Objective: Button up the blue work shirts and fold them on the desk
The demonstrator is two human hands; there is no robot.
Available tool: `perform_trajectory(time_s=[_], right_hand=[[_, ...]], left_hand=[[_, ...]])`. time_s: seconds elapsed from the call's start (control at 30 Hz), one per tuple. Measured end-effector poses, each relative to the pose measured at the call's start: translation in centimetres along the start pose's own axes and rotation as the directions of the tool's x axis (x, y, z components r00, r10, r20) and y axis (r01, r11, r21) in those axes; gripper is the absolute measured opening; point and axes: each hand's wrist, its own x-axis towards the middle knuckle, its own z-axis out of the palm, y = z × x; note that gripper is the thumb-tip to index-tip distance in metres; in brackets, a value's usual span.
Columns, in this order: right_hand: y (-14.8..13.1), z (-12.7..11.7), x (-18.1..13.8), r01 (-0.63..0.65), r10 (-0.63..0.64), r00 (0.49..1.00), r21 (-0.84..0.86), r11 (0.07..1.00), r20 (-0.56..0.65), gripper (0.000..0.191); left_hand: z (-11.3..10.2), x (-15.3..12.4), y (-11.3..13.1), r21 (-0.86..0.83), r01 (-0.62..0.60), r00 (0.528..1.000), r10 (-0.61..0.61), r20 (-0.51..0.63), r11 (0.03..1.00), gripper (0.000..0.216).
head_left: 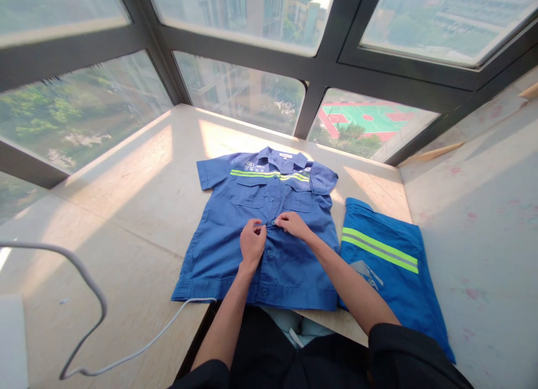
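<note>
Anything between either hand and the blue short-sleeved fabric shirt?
Nothing visible: the left hand and right hand both touch the blue short-sleeved fabric shirt at its button front. The thin grey-white cable reaches the shirt's bottom edge, apart from both hands.

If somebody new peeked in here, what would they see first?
Probably the blue shirt in the middle, with its bright yellow-green stripe and a left hand and right hand at its buttons. Next might come the brighter blue garment on the right, beside the wall. Then perhaps the red and green sports court outside, through the window.
</note>
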Motion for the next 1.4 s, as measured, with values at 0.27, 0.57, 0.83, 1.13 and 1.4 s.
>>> perform_trajectory(time_s=[0.27,0.57,0.83,1.13,1.4], right_hand=[[-0.2,0.0,0.0,-0.066,0.063,0.996,0.037,0.997,0.063,0.018],[1.5,-0.4,-1.9,0.345,-0.43,0.9,-0.496,0.797,-0.064,0.03],[7.5,-2.2,-4.3,0.178,-0.337,0.941,-0.799,0.575,-0.032,0.078],[8.7,-3.0,-4.2,0.251,-0.4,0.916,-0.772,0.584,-0.004,0.076],[9.2,-5.3,-3.5,0.348,-0.454,0.885,-0.505,0.79,-0.101,0.064]], left_hand=[[-0.3,-1.0,-0.8,0.217,-0.17,0.985,0.161,0.056,0.961,0.013],[-2.1,-2.1,-1.3,0.582,-0.539,0.842,0.373,0.39,0.608,0.048],[-4.5,-3.5,-3.5,0.605,-0.646,0.758,0.304,0.576,0.464,0.079],[-5.6,-4.1,-3.4,0.666,-0.571,0.814,0.222,0.537,0.48,0.086],[-6.5,-3.1,1.0,0.723,-0.442,0.875,0.074,0.479,0.531,0.065]])
